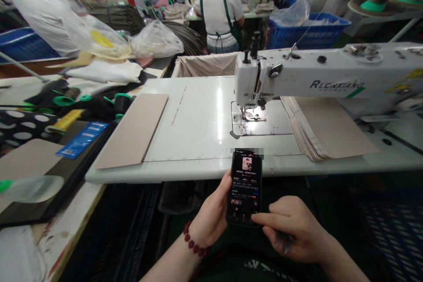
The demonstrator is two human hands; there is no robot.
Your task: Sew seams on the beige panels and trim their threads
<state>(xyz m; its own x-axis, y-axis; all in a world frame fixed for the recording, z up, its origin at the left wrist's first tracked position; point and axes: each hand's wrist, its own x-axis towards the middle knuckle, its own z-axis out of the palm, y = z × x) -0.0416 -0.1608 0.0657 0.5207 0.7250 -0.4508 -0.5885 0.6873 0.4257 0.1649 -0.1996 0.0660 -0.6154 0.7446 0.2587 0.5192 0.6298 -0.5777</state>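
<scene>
My left hand (211, 211) holds a black smartphone (243, 187) upright, its screen lit with a dark app page. A red bead bracelet (194, 240) circles my left wrist. My right hand (294, 229) sits below the phone, with the index finger stretched to the lower screen edge and the other fingers curled around a small grey object, unclear in shape. Beyond the phone stands a white industrial sewing machine (297, 70) on a white table (194, 123). A beige board panel (134, 130) lies left of the needle, and a stack of beige panels (330, 128) lies under the machine arm.
To the left, a cluttered bench (56, 202) holds black strips, green-tipped spools and a blue label card. A blue crate (307, 31) and plastic bags sit behind the machine. Beyond it, a person in a green apron (218, 17) stands at another table. Dark crates lie below.
</scene>
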